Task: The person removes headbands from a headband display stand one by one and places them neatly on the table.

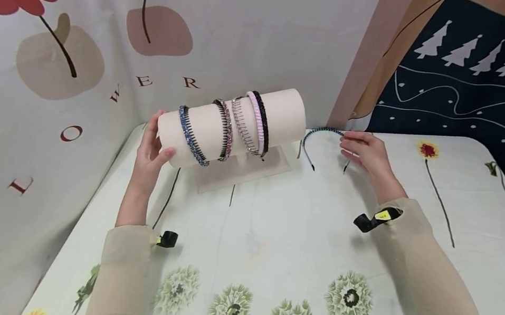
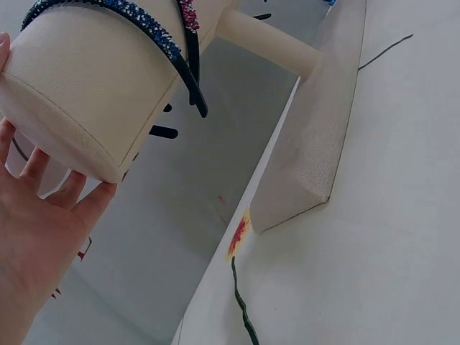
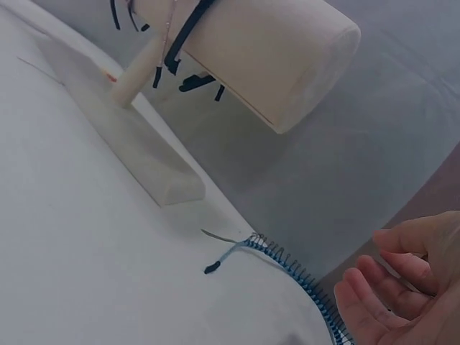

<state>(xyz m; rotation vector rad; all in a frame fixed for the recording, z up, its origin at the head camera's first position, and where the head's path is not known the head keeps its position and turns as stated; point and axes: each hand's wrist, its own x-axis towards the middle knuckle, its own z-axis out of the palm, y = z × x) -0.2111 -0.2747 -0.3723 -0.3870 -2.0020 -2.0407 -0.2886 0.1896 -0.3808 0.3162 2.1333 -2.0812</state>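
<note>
1. The left hand grasps the near left end of a cream, fabric-covered cylindrical display stand, thumb in front and fingers behind.
2. The stand's flat base rests on the worktop, covered in white flower-printed cloth.
3. Around its cylinder sit a glittery blue headband, a sparkly pink one, a clear toothed one, a ribbed lilac one and a black one.
4. The right hand, loosely bent, is at a thin blue toothed headband on the worktop, right of the stand; contact is unclear.
</note>
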